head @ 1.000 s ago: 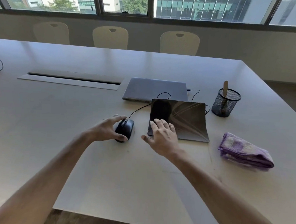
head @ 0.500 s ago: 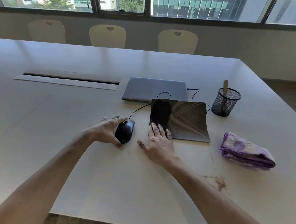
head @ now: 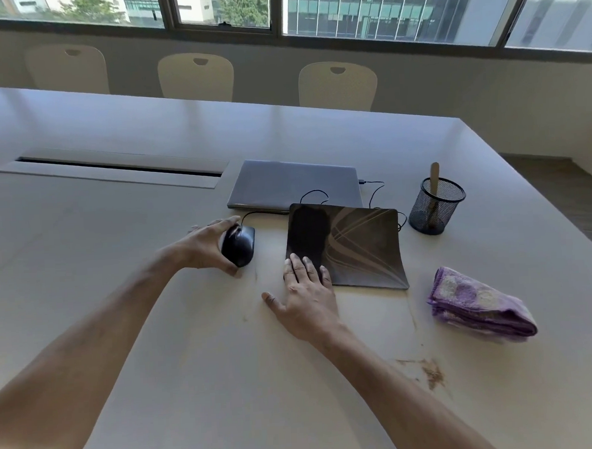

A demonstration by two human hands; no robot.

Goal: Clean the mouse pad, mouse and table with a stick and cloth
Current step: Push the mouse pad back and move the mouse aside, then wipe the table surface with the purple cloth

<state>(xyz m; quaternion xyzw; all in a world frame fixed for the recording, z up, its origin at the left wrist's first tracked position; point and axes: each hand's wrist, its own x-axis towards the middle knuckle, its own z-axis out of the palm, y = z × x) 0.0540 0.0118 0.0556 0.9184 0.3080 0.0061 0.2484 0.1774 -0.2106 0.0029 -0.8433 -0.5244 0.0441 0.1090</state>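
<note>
Two hands are being kept low on the table [head: 156,334]: the mouse [head: 239,245], just left of the mouse pad [head: 354,245], is being gripped by the curled fingers of the left hand [head: 206,244], while the pad's near left corner is being pressed by the flat, straight fingers of the right hand [head: 308,292]. The mouse cable [head: 315,193] is being trailed behind the pad toward the laptop [head: 292,183], so a snag is being risked if the mouse is lifted away. The cloth [head: 480,304], right of the pad, and the stick [head: 434,179] in the mesh cup [head: 436,206] are being left untouched; crumbs [head: 432,371] near the pad's front could be smeared by the forearm. Ample open table is being offered left of the pad.
</note>
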